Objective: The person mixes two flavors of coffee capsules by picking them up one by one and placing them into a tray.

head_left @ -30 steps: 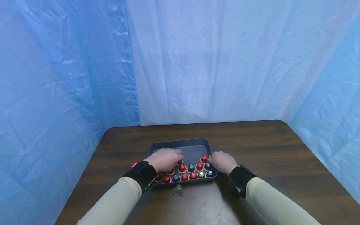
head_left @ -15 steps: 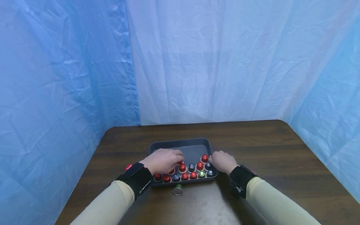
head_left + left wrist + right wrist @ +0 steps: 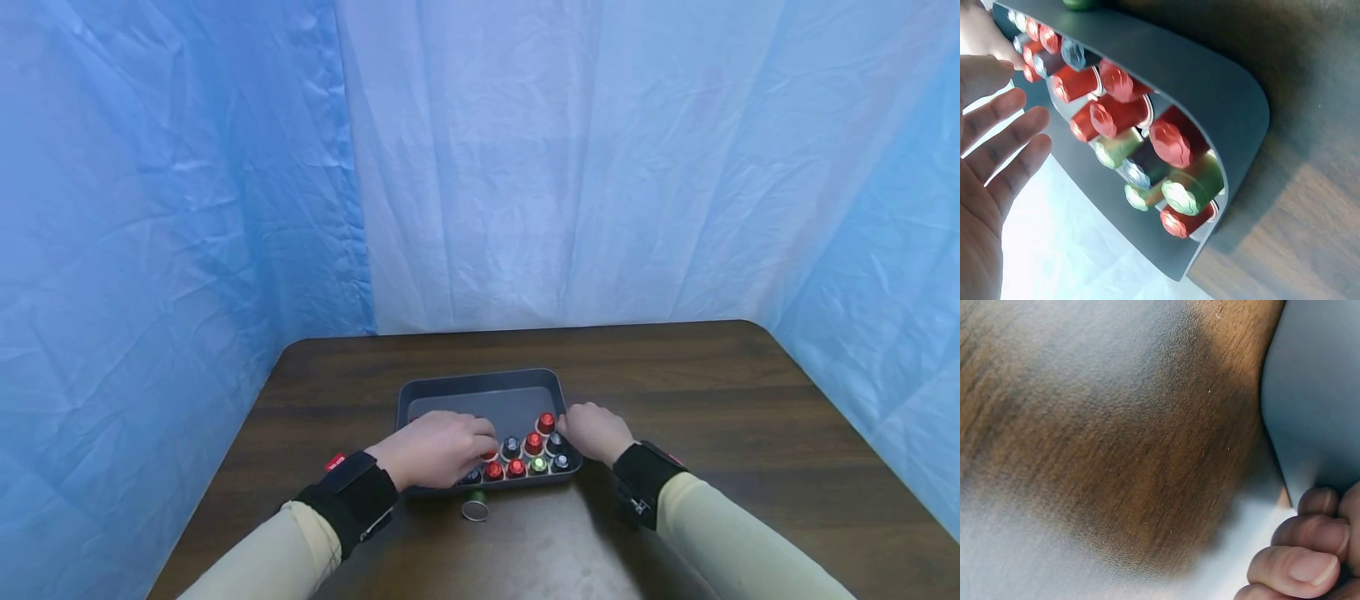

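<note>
A dark grey tray holds several small foil coffee capsules. Red ones, dark ones and a green one show in the head view. My left hand hovers over the tray's left front part and hides the capsules under it. In the left wrist view its fingers are spread and relaxed with nothing between them, beside red and green capsules. At the tray's right end, my right hand holds the wall, its fingers curled; the thumb's contact is partly hidden.
A green capsule lies on its side in front of the tray on the dark wooden table. Blue-white sheets hang behind the table and along both sides.
My left hand has come away from the red capsule by its fingertips and moved toward the tray's front edge, covering the front left capsules. The right hand stays on the tray.
</note>
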Demonstrator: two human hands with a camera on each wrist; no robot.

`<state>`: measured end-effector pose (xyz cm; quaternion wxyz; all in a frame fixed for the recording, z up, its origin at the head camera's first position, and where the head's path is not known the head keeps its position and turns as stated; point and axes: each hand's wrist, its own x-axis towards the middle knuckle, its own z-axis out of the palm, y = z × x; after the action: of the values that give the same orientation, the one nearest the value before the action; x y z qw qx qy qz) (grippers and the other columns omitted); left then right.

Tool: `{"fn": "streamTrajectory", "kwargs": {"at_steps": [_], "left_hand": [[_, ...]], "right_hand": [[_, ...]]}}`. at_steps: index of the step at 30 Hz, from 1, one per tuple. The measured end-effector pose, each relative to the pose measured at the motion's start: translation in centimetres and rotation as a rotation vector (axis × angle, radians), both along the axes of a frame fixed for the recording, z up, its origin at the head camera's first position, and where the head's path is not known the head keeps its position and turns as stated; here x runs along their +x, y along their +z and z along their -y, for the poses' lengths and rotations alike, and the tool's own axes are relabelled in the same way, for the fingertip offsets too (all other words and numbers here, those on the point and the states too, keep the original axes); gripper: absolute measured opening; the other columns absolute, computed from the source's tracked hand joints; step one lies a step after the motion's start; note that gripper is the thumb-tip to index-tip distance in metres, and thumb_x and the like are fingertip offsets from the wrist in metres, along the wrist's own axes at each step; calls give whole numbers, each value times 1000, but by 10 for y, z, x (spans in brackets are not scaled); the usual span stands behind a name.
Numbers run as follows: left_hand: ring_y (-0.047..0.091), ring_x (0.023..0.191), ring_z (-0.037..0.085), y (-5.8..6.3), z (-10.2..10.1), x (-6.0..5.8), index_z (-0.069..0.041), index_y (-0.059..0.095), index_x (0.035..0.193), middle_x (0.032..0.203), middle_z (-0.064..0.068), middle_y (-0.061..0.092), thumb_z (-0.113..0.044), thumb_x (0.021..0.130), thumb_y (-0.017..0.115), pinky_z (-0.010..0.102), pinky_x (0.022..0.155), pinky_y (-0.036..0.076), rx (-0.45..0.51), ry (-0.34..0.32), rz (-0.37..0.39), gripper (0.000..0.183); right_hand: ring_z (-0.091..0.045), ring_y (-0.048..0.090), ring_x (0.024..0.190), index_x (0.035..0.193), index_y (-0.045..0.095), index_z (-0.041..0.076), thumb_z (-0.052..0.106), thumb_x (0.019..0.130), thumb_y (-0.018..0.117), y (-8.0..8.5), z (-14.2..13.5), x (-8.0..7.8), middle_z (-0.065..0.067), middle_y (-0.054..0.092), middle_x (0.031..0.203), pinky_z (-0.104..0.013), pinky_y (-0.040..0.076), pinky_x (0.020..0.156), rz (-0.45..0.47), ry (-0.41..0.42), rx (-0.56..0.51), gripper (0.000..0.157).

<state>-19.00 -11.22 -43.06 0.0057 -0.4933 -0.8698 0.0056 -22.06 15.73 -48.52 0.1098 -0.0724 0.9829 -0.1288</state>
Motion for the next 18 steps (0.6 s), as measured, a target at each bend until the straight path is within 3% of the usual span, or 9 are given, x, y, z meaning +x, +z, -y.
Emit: {"fn": "streamTrajectory", "kwargs": {"at_steps": [4, 11, 18], "left_hand": [[68, 102, 9, 1, 0, 7, -20, 74, 122, 114, -6, 72, -26, 89, 81, 26, 95, 53, 16, -50, -12, 34], [68, 104, 8, 1, 2, 19, -21, 73, 126, 117, -6, 71, -27, 91, 80, 26, 97, 52, 11, -67, 28, 37], [65, 94, 2, -2, 1, 28, -22, 74, 124, 111, -9, 69, -31, 91, 79, 20, 90, 53, 2, -120, 28, 35]], "right_hand": [[-19, 56, 62, 94, 74, 2, 30, 106, 55, 0, 0, 1, -5, 56, 67, -33, 46, 59, -10, 4, 2, 35], [-19, 55, 62, 94, 74, 2, 29, 106, 55, -1, 0, 1, -5, 56, 67, -33, 46, 59, -9, 0, 0, 35], [-19, 55, 62, 93, 74, 3, 29, 106, 54, 0, 0, 1, -4, 56, 67, -34, 46, 60, -21, 5, -3, 35]]}}
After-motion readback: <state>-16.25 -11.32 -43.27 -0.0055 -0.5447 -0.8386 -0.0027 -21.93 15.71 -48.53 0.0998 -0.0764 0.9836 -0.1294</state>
